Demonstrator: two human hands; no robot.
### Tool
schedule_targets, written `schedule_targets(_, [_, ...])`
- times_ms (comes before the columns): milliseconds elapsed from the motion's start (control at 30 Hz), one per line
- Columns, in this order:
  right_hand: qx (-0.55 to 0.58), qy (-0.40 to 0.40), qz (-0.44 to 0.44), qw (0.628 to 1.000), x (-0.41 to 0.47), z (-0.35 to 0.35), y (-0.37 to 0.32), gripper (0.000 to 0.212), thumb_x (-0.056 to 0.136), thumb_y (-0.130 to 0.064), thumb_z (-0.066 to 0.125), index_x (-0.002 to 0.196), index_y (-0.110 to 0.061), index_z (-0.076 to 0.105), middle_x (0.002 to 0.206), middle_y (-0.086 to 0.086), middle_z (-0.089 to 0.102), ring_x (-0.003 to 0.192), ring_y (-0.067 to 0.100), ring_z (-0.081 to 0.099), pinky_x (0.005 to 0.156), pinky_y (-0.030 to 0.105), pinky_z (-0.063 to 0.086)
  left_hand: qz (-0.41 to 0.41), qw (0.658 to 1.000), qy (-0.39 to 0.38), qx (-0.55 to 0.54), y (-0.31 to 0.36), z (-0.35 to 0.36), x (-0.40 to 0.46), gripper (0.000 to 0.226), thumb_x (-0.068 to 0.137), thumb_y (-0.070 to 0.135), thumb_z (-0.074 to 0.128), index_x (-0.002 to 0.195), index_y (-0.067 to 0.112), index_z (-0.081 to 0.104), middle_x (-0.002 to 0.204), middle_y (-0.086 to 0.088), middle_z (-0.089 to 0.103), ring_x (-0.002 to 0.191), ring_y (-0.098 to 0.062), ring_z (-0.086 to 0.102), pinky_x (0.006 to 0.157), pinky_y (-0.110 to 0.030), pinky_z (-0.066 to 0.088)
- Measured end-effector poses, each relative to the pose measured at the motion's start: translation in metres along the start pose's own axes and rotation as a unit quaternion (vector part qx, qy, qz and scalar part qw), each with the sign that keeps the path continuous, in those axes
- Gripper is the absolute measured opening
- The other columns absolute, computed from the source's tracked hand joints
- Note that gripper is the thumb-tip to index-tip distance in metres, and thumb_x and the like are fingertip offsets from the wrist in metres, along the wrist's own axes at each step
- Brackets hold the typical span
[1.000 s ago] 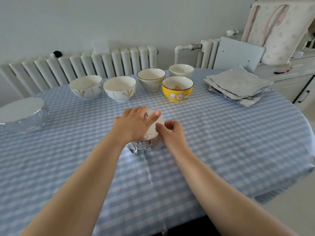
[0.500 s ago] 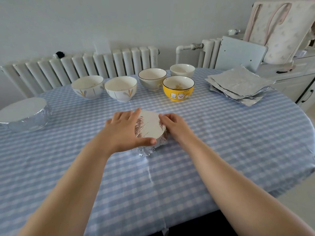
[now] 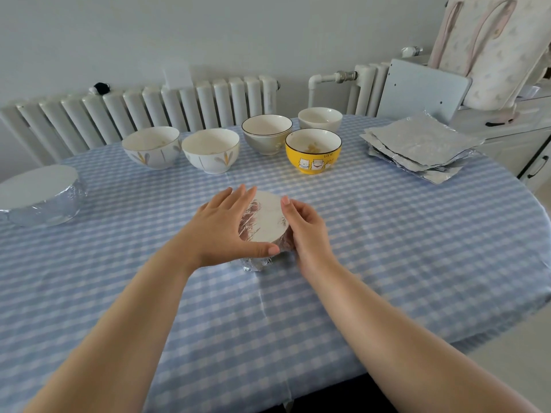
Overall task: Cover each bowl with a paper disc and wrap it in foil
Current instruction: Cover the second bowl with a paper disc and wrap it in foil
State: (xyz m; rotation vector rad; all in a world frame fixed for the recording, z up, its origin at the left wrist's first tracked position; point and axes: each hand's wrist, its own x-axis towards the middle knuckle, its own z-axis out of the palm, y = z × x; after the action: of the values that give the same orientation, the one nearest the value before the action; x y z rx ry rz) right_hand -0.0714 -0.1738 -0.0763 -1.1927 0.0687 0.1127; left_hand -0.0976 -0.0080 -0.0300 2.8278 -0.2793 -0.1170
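Observation:
A small bowl [image 3: 266, 221] stands mid-table with a white paper disc on top and crinkled foil folded up over its rim. My left hand [image 3: 220, 226] cups its left side, fingers straight along the far rim and thumb along the near edge. My right hand [image 3: 304, 226] grips the right rim, fingers curled against the foil. Several uncovered bowls stand behind: two white ones with leaf patterns [image 3: 153, 147] [image 3: 211, 150], a grey one [image 3: 267, 134], a small white one [image 3: 320, 120] and a yellow cat bowl [image 3: 313, 150]. A stack of foil sheets [image 3: 417, 147] lies at the right.
A larger bowl [image 3: 41, 201], wrapped in foil with a disc on top, sits at the table's left edge. The blue checked tablecloth [image 3: 387, 234] covers the table. Radiators line the wall behind, and a white cabinet stands at the right.
My left hand slid off the top of the disc to the bowl's left side, baring the disc. My right hand stayed at the right rim, shifting slightly along the foil.

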Motion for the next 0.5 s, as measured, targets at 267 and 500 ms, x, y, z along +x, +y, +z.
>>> schedule_targets(267, [-0.017,0.011,-0.031,0.999,-0.001,0.012,-0.001,0.026,0.091,-0.037,0.068,0.086,-0.013,0.060,0.062,-0.001,0.057,0.055,0.012,0.052,0.051,0.025,0.043,-0.006,0.998,0.034,-0.043,-0.013,0.006,-0.008,0.134,0.048,0.097,0.039,0.157,0.032,-0.003,0.165,0.013,-0.004,0.151,-0.008,-0.007,0.120,-0.037,0.000])
schedule_targets(500, [-0.028,0.031,-0.021,0.999,0.009,0.017,0.003,0.030,0.090,-0.039,0.068,0.077,-0.013,0.059,0.067,-0.003,0.063,0.066,0.013,0.060,0.062,0.030,0.048,-0.012,0.993,0.075,-0.090,-0.017,0.010,-0.012,0.131,0.052,0.094,0.042,0.158,0.028,0.001,0.165,0.013,0.003,0.150,-0.007,0.000,0.121,-0.036,0.004])
